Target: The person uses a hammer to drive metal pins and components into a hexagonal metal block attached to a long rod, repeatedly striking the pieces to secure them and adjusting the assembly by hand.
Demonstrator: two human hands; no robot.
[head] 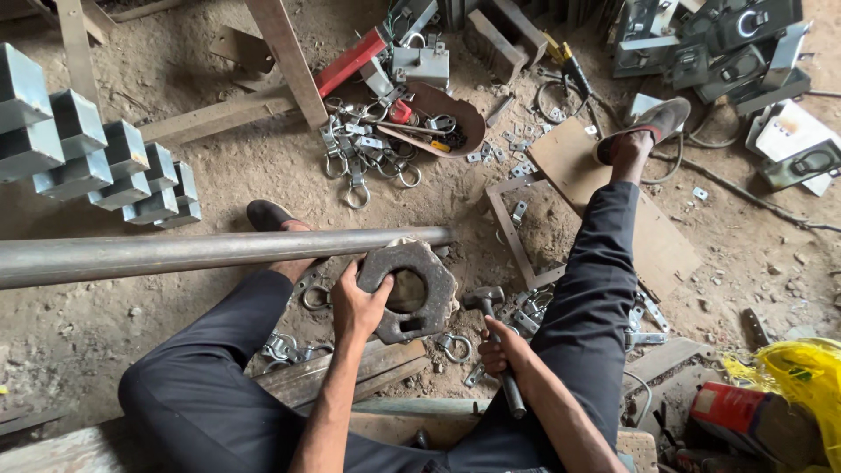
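Note:
I sit on the dirt floor with my legs spread. My left hand (357,307) grips the left side of a heavy octagonal iron ring (427,302), which stands on edge against the end of a long steel pipe (219,251). The pipe runs in from the left edge. My right hand (501,352) is closed around the handle of a small hammer (484,302), whose head rests low, just right of the ring.
Stacked square metal tubes (88,149) lie at the left. A pile of shackles and clamps (363,153) and a rusty pan (460,114) sit ahead. Metal brackets (727,44) fill the top right. A yellow bag (802,372) lies at the right. A wooden plank (350,372) lies under my arm.

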